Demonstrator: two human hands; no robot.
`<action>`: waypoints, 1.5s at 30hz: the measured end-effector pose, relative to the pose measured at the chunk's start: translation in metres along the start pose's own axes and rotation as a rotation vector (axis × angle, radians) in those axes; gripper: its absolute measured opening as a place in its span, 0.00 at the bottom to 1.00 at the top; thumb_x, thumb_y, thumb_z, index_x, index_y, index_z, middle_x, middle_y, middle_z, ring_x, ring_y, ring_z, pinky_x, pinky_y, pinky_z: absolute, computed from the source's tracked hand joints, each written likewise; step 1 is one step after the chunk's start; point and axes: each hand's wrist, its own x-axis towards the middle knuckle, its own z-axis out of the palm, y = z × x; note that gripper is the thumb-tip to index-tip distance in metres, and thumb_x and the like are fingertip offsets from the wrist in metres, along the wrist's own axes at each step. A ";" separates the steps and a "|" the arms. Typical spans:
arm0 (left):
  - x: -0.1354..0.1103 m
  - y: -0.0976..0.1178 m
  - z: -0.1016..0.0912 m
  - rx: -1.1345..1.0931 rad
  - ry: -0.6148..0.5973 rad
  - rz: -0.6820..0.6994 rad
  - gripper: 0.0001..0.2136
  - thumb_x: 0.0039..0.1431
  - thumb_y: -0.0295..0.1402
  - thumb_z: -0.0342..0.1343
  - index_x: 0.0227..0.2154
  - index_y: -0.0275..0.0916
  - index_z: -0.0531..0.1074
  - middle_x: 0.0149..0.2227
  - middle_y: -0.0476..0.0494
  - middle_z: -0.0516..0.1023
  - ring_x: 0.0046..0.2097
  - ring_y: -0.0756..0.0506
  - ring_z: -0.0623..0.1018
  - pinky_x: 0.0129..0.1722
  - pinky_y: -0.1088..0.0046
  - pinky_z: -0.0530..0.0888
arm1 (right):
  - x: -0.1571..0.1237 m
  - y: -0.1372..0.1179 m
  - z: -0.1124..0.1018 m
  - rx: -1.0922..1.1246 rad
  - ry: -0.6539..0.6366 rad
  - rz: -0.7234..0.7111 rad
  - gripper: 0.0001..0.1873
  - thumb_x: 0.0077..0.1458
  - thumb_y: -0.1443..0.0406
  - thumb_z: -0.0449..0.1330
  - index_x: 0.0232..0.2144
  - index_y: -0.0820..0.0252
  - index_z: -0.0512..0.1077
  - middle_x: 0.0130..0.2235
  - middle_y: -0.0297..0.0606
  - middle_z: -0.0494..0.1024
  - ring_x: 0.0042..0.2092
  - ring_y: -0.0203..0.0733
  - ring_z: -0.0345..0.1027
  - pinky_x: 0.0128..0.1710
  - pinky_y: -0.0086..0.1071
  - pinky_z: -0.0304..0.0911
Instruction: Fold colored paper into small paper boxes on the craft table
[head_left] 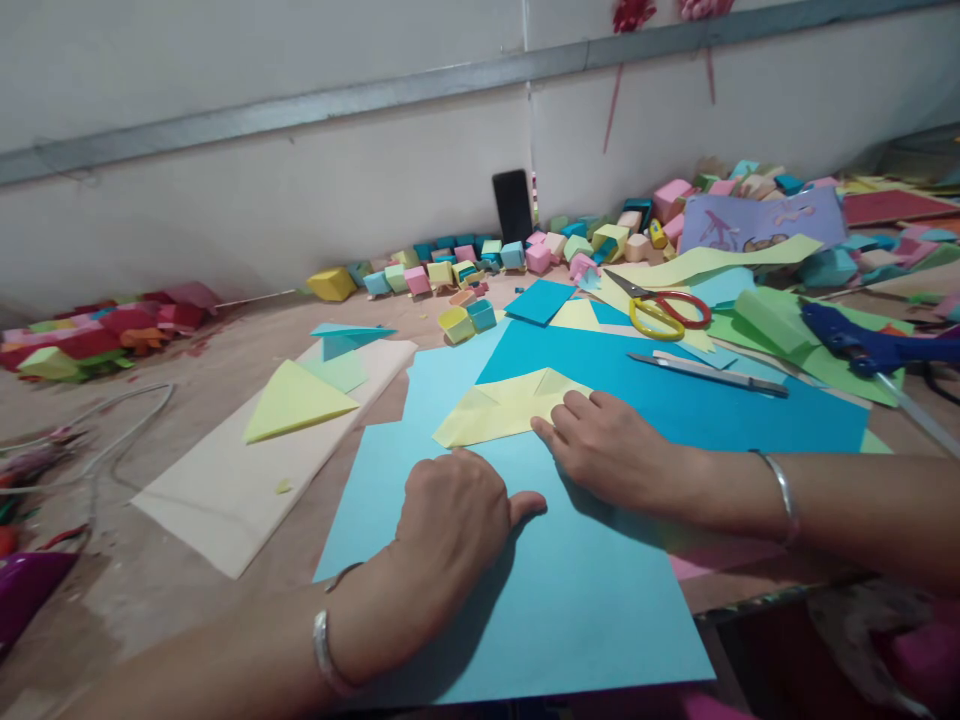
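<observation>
A partly folded yellow paper [502, 408] lies on a light blue sheet [547, 580] in front of me. My right hand [611, 445] rests on the yellow paper's right end, fingers bent and pressed down on it. My left hand [450, 520] sits on the blue sheet just below the paper, fingers curled into a loose fist, thumb out to the right, nothing visible in it. A darker blue sheet [712, 400] lies behind my right hand.
Red-and-yellow scissors [660, 308], a craft knife [712, 373] and a blue glue gun [870, 345] lie to the right. Several folded paper cubes [480, 262] line the wall beside a black phone [512, 205]. A yellow paper triangle [296, 400] lies on cream paper [225, 500] at left.
</observation>
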 end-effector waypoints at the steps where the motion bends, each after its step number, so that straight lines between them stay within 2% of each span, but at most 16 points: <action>1: -0.001 -0.002 0.000 -0.004 -0.018 0.005 0.32 0.61 0.56 0.41 0.24 0.31 0.76 0.22 0.34 0.73 0.25 0.38 0.75 0.21 0.68 0.59 | 0.000 0.000 0.000 -0.002 0.000 0.002 0.11 0.60 0.74 0.48 0.40 0.66 0.69 0.34 0.45 0.72 0.37 0.46 0.61 0.30 0.36 0.45; 4: -0.005 -0.002 0.000 -0.009 -0.017 0.034 0.31 0.63 0.55 0.40 0.26 0.32 0.77 0.21 0.36 0.73 0.26 0.39 0.75 0.23 0.67 0.61 | 0.000 0.000 0.000 -0.004 -0.001 0.004 0.11 0.60 0.73 0.48 0.40 0.66 0.69 0.34 0.45 0.72 0.37 0.47 0.62 0.30 0.36 0.44; 6: -0.006 0.002 -0.001 -0.007 -0.014 0.017 0.30 0.61 0.55 0.45 0.40 0.30 0.77 0.22 0.36 0.74 0.26 0.38 0.75 0.23 0.68 0.61 | 0.000 0.000 -0.001 0.001 0.000 0.001 0.11 0.61 0.73 0.47 0.40 0.65 0.69 0.34 0.44 0.72 0.36 0.47 0.62 0.29 0.36 0.44; 8: -0.004 0.005 -0.003 -0.014 -0.029 -0.004 0.35 0.59 0.54 0.50 0.56 0.25 0.67 0.23 0.37 0.75 0.25 0.39 0.75 0.22 0.69 0.60 | 0.000 0.000 -0.001 0.006 0.004 -0.005 0.12 0.61 0.73 0.47 0.40 0.65 0.69 0.34 0.45 0.72 0.37 0.47 0.62 0.29 0.37 0.43; 10: 0.000 0.007 -0.002 -0.023 -0.065 -0.025 0.40 0.59 0.54 0.50 0.61 0.20 0.59 0.21 0.37 0.75 0.24 0.40 0.75 0.21 0.69 0.59 | 0.000 0.001 0.000 0.009 0.010 -0.013 0.12 0.60 0.74 0.47 0.40 0.66 0.69 0.34 0.45 0.72 0.37 0.47 0.62 0.29 0.37 0.43; 17: 0.003 -0.001 0.009 0.011 -0.038 -0.047 0.43 0.59 0.57 0.44 0.51 0.10 0.67 0.18 0.32 0.73 0.21 0.38 0.74 0.19 0.69 0.54 | 0.000 0.001 0.000 0.012 0.004 -0.008 0.12 0.60 0.74 0.48 0.40 0.66 0.69 0.34 0.45 0.72 0.37 0.47 0.62 0.29 0.37 0.44; 21: 0.003 -0.006 -0.001 -0.021 -0.078 -0.027 0.38 0.59 0.58 0.42 0.36 0.21 0.79 0.20 0.30 0.74 0.23 0.36 0.75 0.20 0.69 0.55 | 0.000 0.001 -0.001 0.017 -0.004 -0.009 0.12 0.60 0.74 0.48 0.40 0.66 0.70 0.35 0.46 0.72 0.37 0.47 0.62 0.30 0.37 0.45; 25: 0.003 -0.011 -0.017 -0.039 -0.169 -0.044 0.34 0.60 0.58 0.42 0.23 0.30 0.78 0.23 0.30 0.76 0.27 0.33 0.78 0.21 0.67 0.57 | 0.000 0.001 -0.001 0.017 -0.008 -0.007 0.12 0.60 0.73 0.48 0.41 0.66 0.69 0.35 0.46 0.72 0.37 0.47 0.62 0.30 0.37 0.44; 28: 0.000 -0.010 -0.017 -0.016 -0.091 -0.053 0.35 0.61 0.57 0.40 0.37 0.27 0.79 0.22 0.31 0.76 0.25 0.35 0.77 0.20 0.68 0.57 | 0.000 0.001 0.000 0.023 -0.010 -0.005 0.12 0.60 0.73 0.48 0.41 0.66 0.69 0.34 0.46 0.72 0.37 0.47 0.62 0.29 0.37 0.44; 30: 0.001 -0.007 -0.010 -0.022 -0.014 -0.043 0.38 0.60 0.58 0.42 0.54 0.25 0.70 0.22 0.33 0.76 0.24 0.36 0.76 0.20 0.68 0.56 | 0.000 0.001 0.000 0.023 -0.015 -0.004 0.12 0.60 0.73 0.48 0.41 0.66 0.69 0.34 0.46 0.72 0.37 0.47 0.61 0.29 0.37 0.44; 32: 0.004 -0.004 -0.003 -0.047 0.000 -0.009 0.40 0.59 0.57 0.46 0.62 0.25 0.59 0.22 0.35 0.77 0.23 0.37 0.76 0.19 0.69 0.56 | 0.001 0.001 -0.001 0.021 -0.017 -0.006 0.12 0.60 0.73 0.48 0.41 0.66 0.69 0.34 0.46 0.72 0.37 0.47 0.61 0.29 0.37 0.44; 35: 0.010 -0.006 0.002 -0.036 -0.050 -0.053 0.39 0.59 0.57 0.47 0.57 0.21 0.65 0.21 0.34 0.76 0.23 0.37 0.77 0.19 0.70 0.57 | 0.001 0.001 -0.002 0.027 -0.012 -0.012 0.11 0.60 0.73 0.48 0.40 0.66 0.69 0.35 0.46 0.72 0.37 0.47 0.61 0.30 0.37 0.45; 37: 0.013 -0.011 -0.002 -0.014 -0.098 -0.119 0.35 0.61 0.56 0.44 0.44 0.21 0.76 0.21 0.31 0.75 0.24 0.36 0.77 0.20 0.69 0.59 | 0.001 0.001 -0.002 0.028 -0.009 -0.009 0.11 0.59 0.74 0.48 0.39 0.66 0.70 0.35 0.47 0.73 0.37 0.47 0.61 0.30 0.37 0.45; 40: 0.016 -0.022 -0.014 -0.019 -0.133 -0.123 0.31 0.66 0.49 0.38 0.27 0.29 0.78 0.23 0.31 0.76 0.28 0.34 0.78 0.23 0.66 0.63 | 0.000 0.001 -0.001 0.025 -0.007 -0.004 0.11 0.60 0.74 0.48 0.39 0.65 0.69 0.35 0.46 0.72 0.36 0.46 0.61 0.30 0.37 0.44; 42: 0.020 -0.028 -0.018 -0.026 -0.048 -0.067 0.29 0.68 0.44 0.36 0.28 0.31 0.77 0.25 0.32 0.76 0.32 0.33 0.78 0.27 0.62 0.67 | 0.000 0.001 0.000 0.027 0.006 -0.005 0.12 0.60 0.74 0.47 0.39 0.64 0.69 0.33 0.45 0.72 0.36 0.46 0.60 0.30 0.37 0.44; 45: 0.035 -0.035 -0.011 -0.060 0.199 -0.002 0.19 0.67 0.36 0.40 0.44 0.32 0.74 0.35 0.33 0.77 0.41 0.34 0.75 0.38 0.57 0.69 | 0.001 0.001 0.002 0.037 0.042 -0.011 0.12 0.62 0.73 0.46 0.40 0.63 0.68 0.34 0.44 0.72 0.37 0.46 0.60 0.31 0.37 0.45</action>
